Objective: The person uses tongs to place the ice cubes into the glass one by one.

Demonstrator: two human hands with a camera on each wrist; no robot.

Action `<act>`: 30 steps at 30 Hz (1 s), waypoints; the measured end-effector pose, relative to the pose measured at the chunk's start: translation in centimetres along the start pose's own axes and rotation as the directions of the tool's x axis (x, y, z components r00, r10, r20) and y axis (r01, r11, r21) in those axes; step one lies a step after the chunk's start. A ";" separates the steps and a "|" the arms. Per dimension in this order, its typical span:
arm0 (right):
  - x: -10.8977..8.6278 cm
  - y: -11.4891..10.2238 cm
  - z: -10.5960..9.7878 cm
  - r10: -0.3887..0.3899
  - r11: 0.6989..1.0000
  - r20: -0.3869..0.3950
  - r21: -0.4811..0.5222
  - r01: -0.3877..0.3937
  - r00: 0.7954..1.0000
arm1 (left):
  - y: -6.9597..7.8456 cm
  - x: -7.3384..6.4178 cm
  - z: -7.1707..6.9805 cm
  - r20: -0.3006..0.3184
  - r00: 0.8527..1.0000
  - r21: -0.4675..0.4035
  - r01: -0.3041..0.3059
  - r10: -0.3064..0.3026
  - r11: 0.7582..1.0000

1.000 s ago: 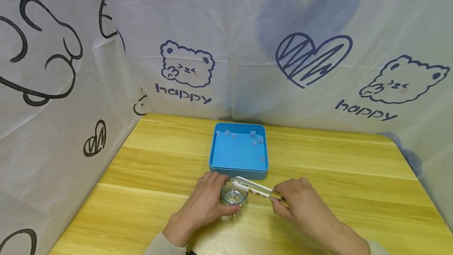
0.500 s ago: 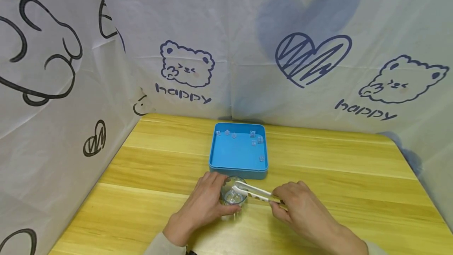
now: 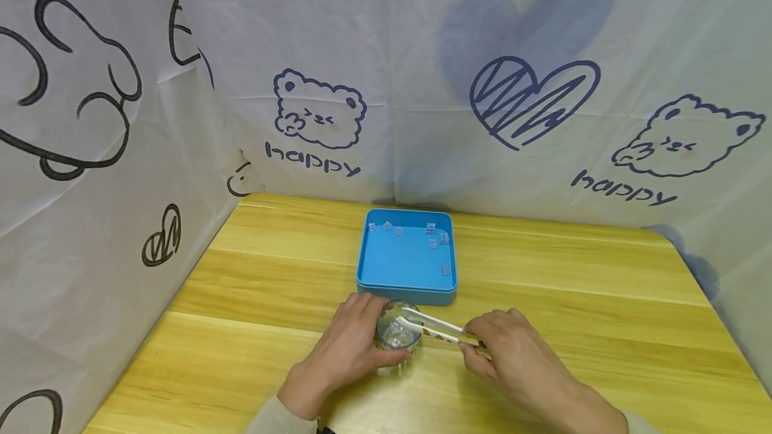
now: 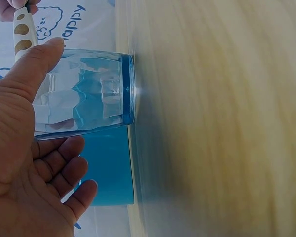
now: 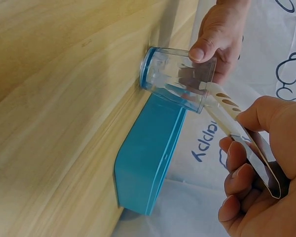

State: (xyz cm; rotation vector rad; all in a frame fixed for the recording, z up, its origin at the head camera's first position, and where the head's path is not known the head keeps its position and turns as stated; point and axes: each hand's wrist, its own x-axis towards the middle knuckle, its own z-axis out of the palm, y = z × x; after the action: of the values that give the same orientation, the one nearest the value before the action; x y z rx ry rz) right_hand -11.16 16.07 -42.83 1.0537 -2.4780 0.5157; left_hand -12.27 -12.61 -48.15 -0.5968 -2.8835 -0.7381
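Note:
A clear drinking glass (image 3: 399, 335) stands upright on the table, with clear pieces visible at its bottom. My left hand (image 3: 346, 347) grips its left side, thumb in front and fingers behind. In the left wrist view, the thumb lies along the glass (image 4: 89, 94) near its mouth. My right hand (image 3: 519, 353) holds metal tongs (image 3: 437, 328) with white, brown-spotted ends between thumb and fingers. Their tips reach over the rim into the mouth of the glass, a little apart. In the right wrist view, the tongs (image 5: 237, 121) show nothing plainly held between their tips.
Directly behind the glass sits a blue square tray (image 3: 404, 295), with several small clear cubes (image 3: 432, 244) along its left and right sides. The wooden table (image 3: 573, 286) ends at a white printed cloth (image 3: 422, 153) hanging behind and at the left.
The tongs' tips have dipped slightly lower into the glass and spread somewhat apart, with my right hand shifting a little down and left. My left hand and the glass have stayed put.

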 end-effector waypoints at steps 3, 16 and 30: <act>0.0 0.0 0.0 0.003 1.000 0.003 -0.001 -0.003 1.000 | 0.0 0.0 0.0 0.000 1.000 0.002 0.001 -0.001 1.000; -0.2 -0.1 0.1 0.021 1.000 0.015 -0.007 -0.021 1.000 | 0.1 0.1 0.0 0.015 1.000 -0.007 0.026 -0.026 1.000; 0.2 0.3 -0.1 0.022 1.000 -0.011 -0.012 -0.022 1.000 | 0.1 0.2 -0.1 0.021 0.999 -0.036 0.030 -0.029 0.999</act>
State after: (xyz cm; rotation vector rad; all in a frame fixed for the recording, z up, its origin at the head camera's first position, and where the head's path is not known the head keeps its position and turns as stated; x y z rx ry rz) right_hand -11.45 16.20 -42.73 1.0176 -2.4827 0.5104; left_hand -12.38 -12.48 -48.00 -0.5703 -2.9097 -0.7943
